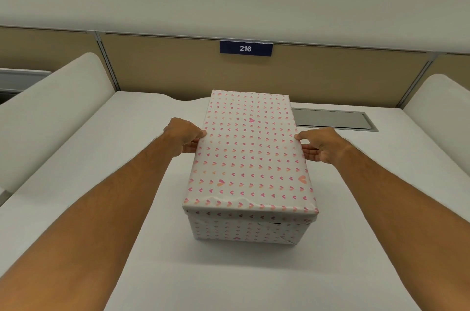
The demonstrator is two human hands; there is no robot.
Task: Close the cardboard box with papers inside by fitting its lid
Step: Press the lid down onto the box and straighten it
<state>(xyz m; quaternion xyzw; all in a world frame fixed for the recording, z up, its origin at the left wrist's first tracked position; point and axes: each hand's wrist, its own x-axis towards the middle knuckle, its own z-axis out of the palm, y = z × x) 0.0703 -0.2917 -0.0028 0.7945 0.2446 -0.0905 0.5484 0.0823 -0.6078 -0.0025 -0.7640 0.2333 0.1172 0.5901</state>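
Note:
A cardboard box point(244, 230) wrapped in white paper with small pink hearts stands on the white desk point(127, 158), its long side running away from me. The matching lid point(248, 153) sits on top and covers the whole opening; the papers inside are hidden. My left hand point(184, 137) grips the lid's left long edge, thumb on top and fingers against the side. My right hand point(318, 145) holds the right long edge the same way, about midway along the box.
A beige partition point(165, 66) with a blue sign reading 216 point(246, 48) closes off the back of the desk. A grey cable hatch point(333, 118) lies flush in the desktop behind my right hand. Rounded white side panels point(50, 107) rise at left and right.

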